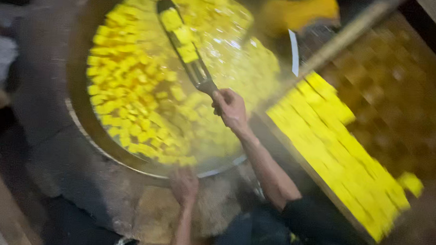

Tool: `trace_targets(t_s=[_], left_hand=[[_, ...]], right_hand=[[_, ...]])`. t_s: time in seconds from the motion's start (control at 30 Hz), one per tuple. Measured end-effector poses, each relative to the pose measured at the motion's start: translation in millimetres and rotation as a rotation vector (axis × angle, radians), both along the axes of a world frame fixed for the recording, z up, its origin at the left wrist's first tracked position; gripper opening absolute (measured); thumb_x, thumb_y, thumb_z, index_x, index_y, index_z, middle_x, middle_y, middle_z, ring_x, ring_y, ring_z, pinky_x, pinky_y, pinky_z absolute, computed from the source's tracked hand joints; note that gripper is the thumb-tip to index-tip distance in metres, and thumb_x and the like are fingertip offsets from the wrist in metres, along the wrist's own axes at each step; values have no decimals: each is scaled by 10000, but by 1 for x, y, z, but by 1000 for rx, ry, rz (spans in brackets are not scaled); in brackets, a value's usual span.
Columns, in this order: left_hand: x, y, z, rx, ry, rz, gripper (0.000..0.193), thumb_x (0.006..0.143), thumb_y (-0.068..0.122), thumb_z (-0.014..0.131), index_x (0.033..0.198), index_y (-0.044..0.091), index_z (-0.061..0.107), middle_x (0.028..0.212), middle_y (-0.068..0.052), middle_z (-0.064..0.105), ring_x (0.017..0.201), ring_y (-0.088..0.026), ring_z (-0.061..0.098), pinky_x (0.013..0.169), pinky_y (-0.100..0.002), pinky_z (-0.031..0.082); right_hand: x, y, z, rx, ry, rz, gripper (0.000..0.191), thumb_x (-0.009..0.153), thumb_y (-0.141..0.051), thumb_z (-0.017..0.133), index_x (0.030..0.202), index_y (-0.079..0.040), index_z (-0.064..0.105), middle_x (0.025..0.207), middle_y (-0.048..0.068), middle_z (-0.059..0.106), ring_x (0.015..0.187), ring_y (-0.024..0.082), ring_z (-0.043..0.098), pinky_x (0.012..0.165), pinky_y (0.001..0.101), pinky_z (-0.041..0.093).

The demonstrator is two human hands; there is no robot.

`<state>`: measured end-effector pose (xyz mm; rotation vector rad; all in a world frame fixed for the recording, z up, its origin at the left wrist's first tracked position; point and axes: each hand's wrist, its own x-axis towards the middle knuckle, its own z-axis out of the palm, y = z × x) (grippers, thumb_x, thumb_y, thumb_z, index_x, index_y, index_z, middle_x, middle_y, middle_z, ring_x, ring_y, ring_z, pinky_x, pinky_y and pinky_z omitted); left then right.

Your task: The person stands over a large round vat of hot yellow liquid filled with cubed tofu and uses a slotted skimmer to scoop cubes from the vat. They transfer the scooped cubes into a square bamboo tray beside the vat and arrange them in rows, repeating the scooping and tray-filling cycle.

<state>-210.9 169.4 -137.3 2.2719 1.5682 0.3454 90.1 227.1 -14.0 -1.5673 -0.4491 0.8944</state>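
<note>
Right hand grips skimmer loaded with yellow cubes over wok, left hand flat on stove rim; tilting could drop cubes, splashing hot liquid.

You are looking down on a rough grey stone hearth that carries a wide round pan set into its top. The pan's metal rim curves along the near edge, and the stone around it looks stained and uneven. Directly to the right of the hearth, touching its edge, sits a flat wooden tray set at a slant. Rows of yellow cubes lie packed on the tray's near left part, while darker brown cubes fill its far right part. The picture is blurred, so finer surface detail stays unclear.
</note>
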Motion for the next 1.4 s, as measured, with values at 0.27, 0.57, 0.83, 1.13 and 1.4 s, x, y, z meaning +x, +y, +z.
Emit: trace_targets(t_s=[0.27, 0.57, 0.83, 1.13, 1.4], left_hand=[[-5, -43, 25, 139, -203, -139, 285, 997, 217, 650, 1156, -20, 667, 1306, -276, 606, 1245, -454, 543, 1075, -560, 419], [120, -60, 104, 285, -492, -343, 166, 1008, 74, 660, 1148, -16, 671, 1267, -237, 632, 1231, -426, 560, 1076, -529, 434], [276, -138, 129, 227, -700, -628, 262, 904, 84, 697, 1154, 12, 663, 1189, -189, 676, 1153, -382, 628, 1040, -478, 479], [437, -192, 113, 250, -437, -1218, 452, 895, 205, 660, 1307, 25, 614, 1338, -190, 612, 1294, -375, 530, 1089, -546, 350], [358, -171, 132, 510, -240, -1336, 503, 923, 272, 636, 1388, 83, 593, 1491, -147, 580, 1405, -282, 496, 1187, -631, 212]], right_hand=[[96, -337, 70, -98, -313, -131, 245, 986, -234, 726, 1083, -9, 713, 817, 39, 701, 669, 92, 645, 582, 263, 532], [151, -568, 92, -599, -916, -171, 367, 1018, -375, 742, 1127, -25, 729, 920, 152, 745, 782, 250, 724, 709, 396, 573], [142, -598, 49, -759, -1196, -125, 325, 970, -370, 764, 1039, -64, 681, 930, 122, 708, 782, 314, 708, 669, 429, 547], [116, -635, 62, -826, -1062, -263, 288, 1000, -334, 760, 1011, -69, 650, 910, 93, 667, 722, 269, 682, 619, 380, 535], [92, -615, 71, -735, -1210, -302, 283, 946, -293, 785, 1116, -81, 703, 990, 116, 724, 844, 304, 709, 690, 383, 538]])
